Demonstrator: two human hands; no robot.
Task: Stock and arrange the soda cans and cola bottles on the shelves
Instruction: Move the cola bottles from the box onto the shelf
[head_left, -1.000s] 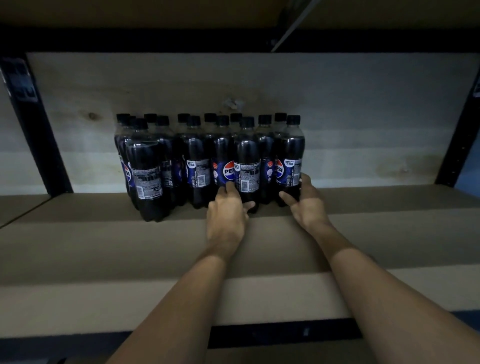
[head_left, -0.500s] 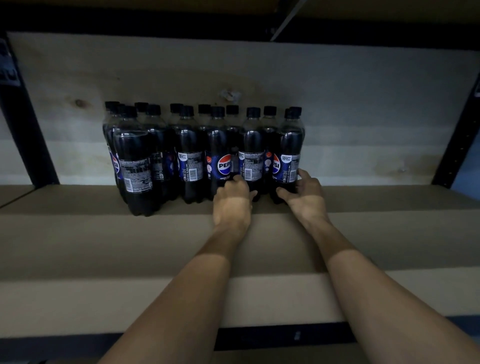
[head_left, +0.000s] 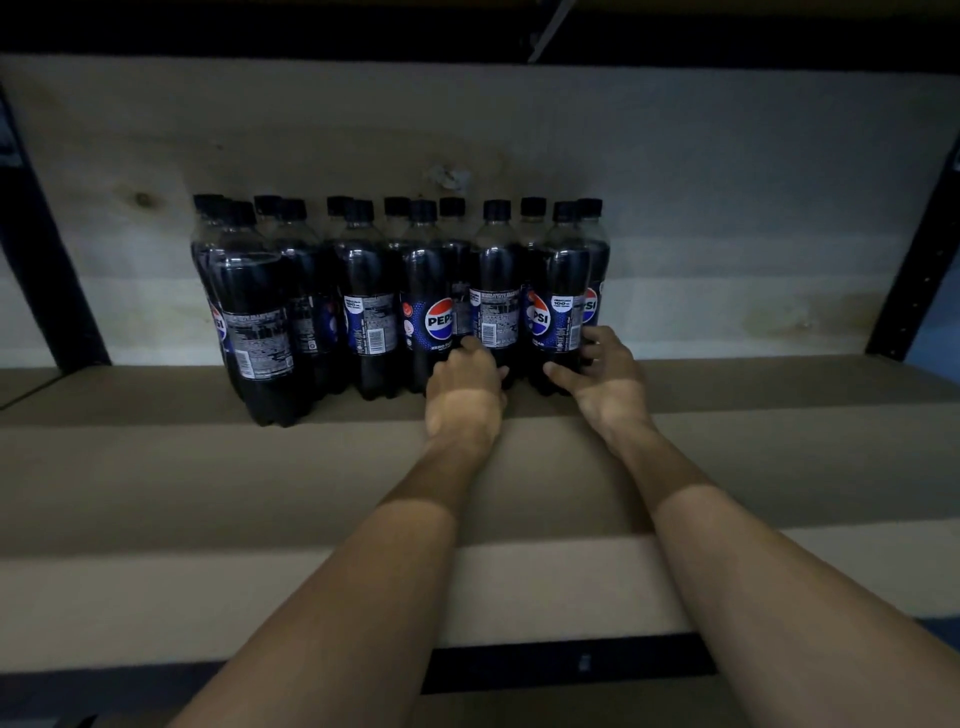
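Several dark cola bottles (head_left: 363, 312) with black caps stand bunched at the back of a brown shelf (head_left: 260, 483), against the pale back wall. My left hand (head_left: 464, 389) is at the foot of a front bottle with a barcode label (head_left: 496, 306), its fingers curled round the base. My right hand (head_left: 605, 379) grips the base of the rightmost front bottle (head_left: 558, 291), thumb on its left side and fingers on its right. One bottle (head_left: 254, 332) at the left end stands further forward than the rest. No soda cans are in view.
Black shelf uprights stand at the far left (head_left: 47, 291) and far right (head_left: 914, 260). The shelf above (head_left: 467, 31) hangs low over the bottle caps. Bare shelf board stretches to the right of the bottles (head_left: 753, 395) and in front of them.
Both hands have slid the two front right bottles back toward the wall, into line with the group. The view has moved closer and slightly lower.
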